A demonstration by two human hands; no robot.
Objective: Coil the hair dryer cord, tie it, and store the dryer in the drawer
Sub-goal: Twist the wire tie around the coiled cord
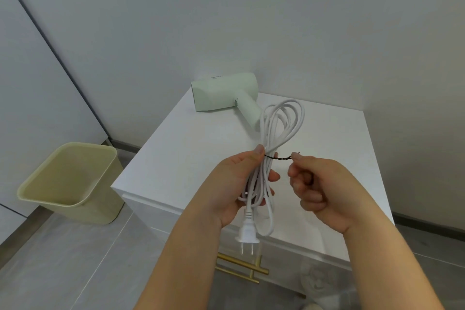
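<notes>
The coiling step is looking finished: the white cord (281, 118) is gathered into long loops held above the cabinet (201, 153), with the plug (247, 234) dangling past the cabinet's front edge. The left hand (234, 184) is gripping the bundle at its middle, thumb pressed on the strands and fingers curled round them. The tying step is under way. A thin dark tie (279, 157) is wrapped round the bundle at that same spot, its tail already twisted, and the right hand (319, 189) is pinching the tail's end between thumb and forefinger, the other fingers curled in. Whether the twist is tight enough to hold is hard to tell.

Storing is not yet done. The hair dryer (224, 92) is lying on its side at the cabinet's far left corner, its barrel poking slightly over the edge, so a tug on the cord could drag it off. The drawer (289, 267) in the cabinet's front is looking closed, its gold handle (241, 269) sitting just below the plug.

The rest of the cabinet top is giving room to set the bundle down. A wall is standing close behind the cabinet, and a pale yellow bin (68, 184) is standing on the floor just left of it, clear of the drawer's front.
</notes>
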